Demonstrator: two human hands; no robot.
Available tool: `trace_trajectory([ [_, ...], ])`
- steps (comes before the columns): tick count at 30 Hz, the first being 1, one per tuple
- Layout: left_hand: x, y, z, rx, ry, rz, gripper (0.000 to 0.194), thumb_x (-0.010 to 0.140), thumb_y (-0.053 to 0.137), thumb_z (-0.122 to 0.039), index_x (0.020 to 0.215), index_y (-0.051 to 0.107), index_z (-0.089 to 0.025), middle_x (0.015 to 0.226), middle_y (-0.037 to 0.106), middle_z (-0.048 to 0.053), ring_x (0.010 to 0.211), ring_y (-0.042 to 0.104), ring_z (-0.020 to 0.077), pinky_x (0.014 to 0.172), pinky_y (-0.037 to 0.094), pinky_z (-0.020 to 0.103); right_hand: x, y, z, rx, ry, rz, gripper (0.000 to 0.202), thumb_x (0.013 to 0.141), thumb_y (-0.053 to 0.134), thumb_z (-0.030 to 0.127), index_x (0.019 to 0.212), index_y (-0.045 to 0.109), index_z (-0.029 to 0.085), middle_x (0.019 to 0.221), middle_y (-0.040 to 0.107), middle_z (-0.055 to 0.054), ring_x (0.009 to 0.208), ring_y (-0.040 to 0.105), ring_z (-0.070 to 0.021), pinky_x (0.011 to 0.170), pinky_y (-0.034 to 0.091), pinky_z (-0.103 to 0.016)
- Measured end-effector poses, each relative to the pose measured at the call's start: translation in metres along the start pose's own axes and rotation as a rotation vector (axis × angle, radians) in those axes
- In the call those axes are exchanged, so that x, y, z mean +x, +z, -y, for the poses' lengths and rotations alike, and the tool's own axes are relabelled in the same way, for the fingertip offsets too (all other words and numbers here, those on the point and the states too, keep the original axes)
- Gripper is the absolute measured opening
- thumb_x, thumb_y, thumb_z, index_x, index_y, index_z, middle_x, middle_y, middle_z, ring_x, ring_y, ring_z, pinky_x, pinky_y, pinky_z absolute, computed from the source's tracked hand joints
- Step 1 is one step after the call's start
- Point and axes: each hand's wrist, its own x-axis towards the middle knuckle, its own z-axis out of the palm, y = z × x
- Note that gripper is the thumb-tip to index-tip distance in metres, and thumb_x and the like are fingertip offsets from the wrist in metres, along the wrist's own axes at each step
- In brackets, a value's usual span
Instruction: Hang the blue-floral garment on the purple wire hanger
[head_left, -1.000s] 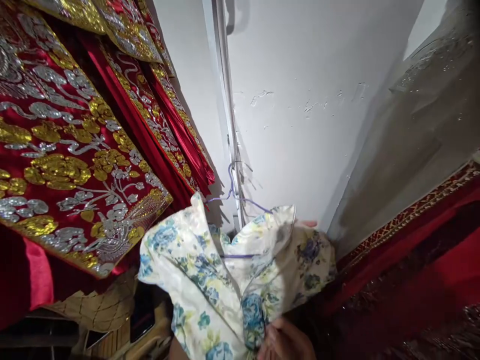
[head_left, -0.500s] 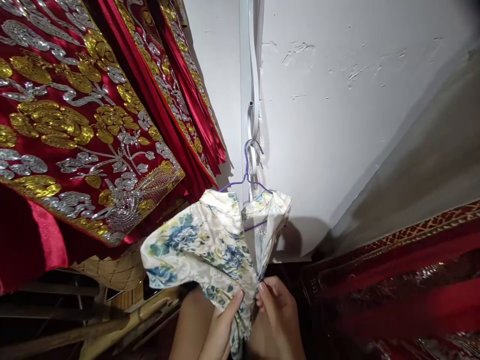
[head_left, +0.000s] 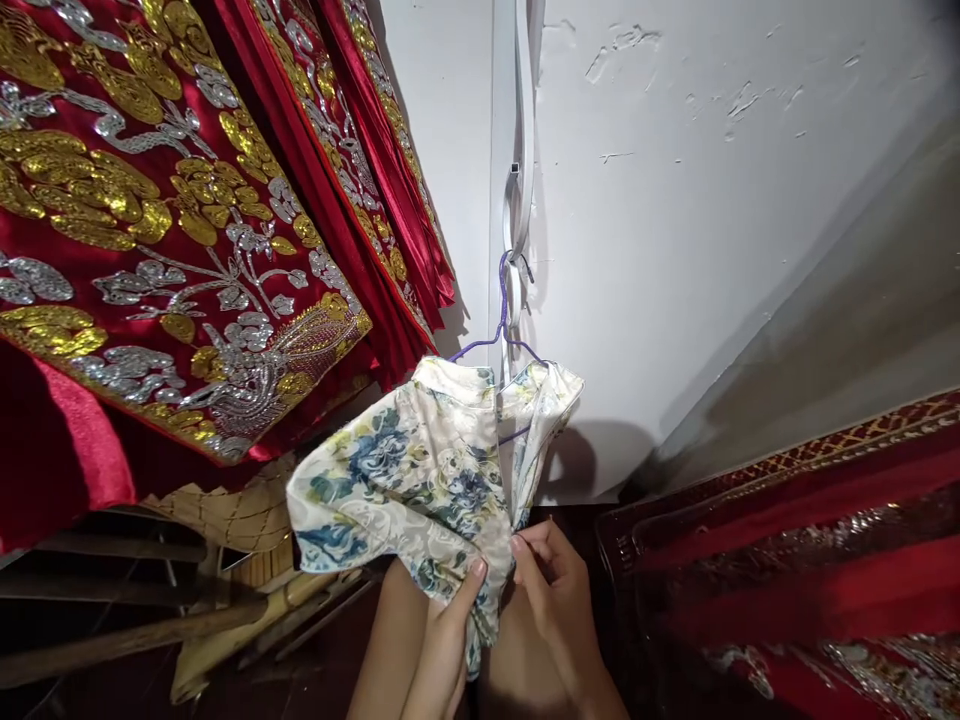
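Note:
A white shirt with blue and yellow-green flowers (head_left: 420,470) hangs in front of me on a purple hanger (head_left: 502,310). Its front is parted at the neck, and the hanger's lower bar shows through the gap. My left hand (head_left: 454,620) is closed on the lower front of the shirt, thumb on top and the other fingers hidden behind the cloth. Fingertips of my right hand (head_left: 551,575) pinch the edge of the shirt's other front side, just below the neck opening. The two hands are a little apart.
The hanger hooks onto a white metal stand (head_left: 523,130) against a white wall (head_left: 675,250). Red cloth with gold and silver embroidery (head_left: 180,230) hangs at the left, above wooden furniture (head_left: 150,640). Another red embroidered cloth (head_left: 825,560) lies at the right.
The view has shifted slightly, so the hanger and wall sit higher. Both hands keep their hold on the shirt, with the right fingers slightly higher in view.

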Motion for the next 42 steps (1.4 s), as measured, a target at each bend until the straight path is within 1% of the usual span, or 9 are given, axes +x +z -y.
trace_trajectory([
  [6,-0.005,0.017,0.009,0.043,-0.035,0.064,0.063,0.061,0.092,-0.034,0.118,0.068,-0.019,0.117,0.074,0.010,0.117,0.067,0.0287,0.108,0.049,0.041,-0.008,-0.011,-0.003,0.153,0.120,-0.148,0.038,0.082,0.069,0.056,0.080,0.062,0.019,0.057,0.049,0.004,0.053,0.045,-0.0126,0.052,0.038,-0.024],
  [12,0.004,0.007,0.019,0.139,-0.011,0.054,0.055,0.065,0.088,-0.043,0.110,0.069,-0.018,0.109,0.075,0.009,0.110,0.069,0.0272,0.104,0.050,0.038,-0.013,-0.019,-0.011,0.229,0.184,-0.040,0.042,0.084,0.065,0.060,0.079,0.057,0.019,0.053,0.042,0.007,0.050,0.035,-0.0105,0.051,0.032,-0.023],
  [15,0.022,-0.024,0.004,0.235,0.149,-0.068,0.044,0.069,0.084,-0.047,0.097,0.069,-0.016,0.096,0.075,0.007,0.101,0.070,0.0273,0.092,0.054,0.037,-0.016,-0.010,-0.011,0.190,0.205,0.103,0.043,0.086,0.062,0.061,0.075,0.054,0.020,0.051,0.041,0.007,0.050,0.036,-0.0110,0.051,0.032,-0.024],
  [18,0.035,-0.050,-0.019,0.305,0.451,-0.318,0.040,0.073,0.079,-0.047,0.096,0.067,-0.017,0.095,0.073,0.006,0.097,0.069,0.0256,0.088,0.054,0.035,-0.016,-0.002,-0.006,0.151,0.222,0.185,0.043,0.086,0.061,0.061,0.077,0.056,0.019,0.052,0.044,0.006,0.050,0.041,-0.0120,0.053,0.034,-0.025],
  [21,0.032,-0.050,-0.028,0.357,0.740,-0.487,0.033,0.081,0.072,-0.042,0.105,0.065,-0.019,0.111,0.070,0.007,0.109,0.065,0.0247,0.098,0.049,0.038,-0.010,0.001,0.001,0.140,0.229,0.226,0.043,0.085,0.061,0.060,0.075,0.058,0.018,0.051,0.045,0.005,0.050,0.042,-0.0121,0.053,0.034,-0.025],
  [26,0.006,-0.018,0.007,0.614,0.909,-0.250,0.014,0.091,0.061,-0.032,0.097,0.067,-0.022,0.115,0.065,0.010,0.115,0.060,0.0269,0.104,0.045,0.044,-0.006,-0.001,0.006,0.101,0.226,0.370,0.041,0.084,0.063,0.056,0.066,0.053,0.019,0.051,0.046,0.004,0.051,0.043,-0.0122,0.054,0.034,-0.025],
  [30,-0.002,-0.005,0.030,0.646,0.730,0.013,0.025,0.089,0.061,-0.029,0.112,0.071,-0.024,0.126,0.065,0.012,0.122,0.059,0.0289,0.106,0.045,0.043,-0.010,-0.007,0.003,0.095,0.192,0.377,0.035,0.086,0.063,0.049,0.070,0.056,0.019,0.052,0.044,0.006,0.050,0.040,-0.0108,0.054,0.033,-0.024],
  [36,0.000,0.005,0.017,0.607,0.664,0.154,0.013,0.086,0.062,-0.027,0.081,0.073,-0.022,0.079,0.069,0.005,0.080,0.064,0.0230,0.079,0.051,0.033,-0.012,-0.017,0.010,0.056,0.156,0.455,0.026,0.082,0.069,0.036,0.067,0.060,0.017,0.048,0.048,0.005,0.045,0.041,-0.0101,0.049,0.030,-0.024],
  [42,0.004,0.002,0.009,0.595,0.597,0.169,0.027,0.093,0.057,-0.034,0.071,0.062,-0.018,0.064,0.060,0.001,0.064,0.055,0.0160,0.067,0.044,0.026,0.005,0.012,0.033,0.101,0.155,0.273,0.027,0.078,0.071,0.035,0.061,0.058,0.018,0.040,0.045,0.007,0.040,0.038,-0.0088,0.046,0.033,-0.023],
])
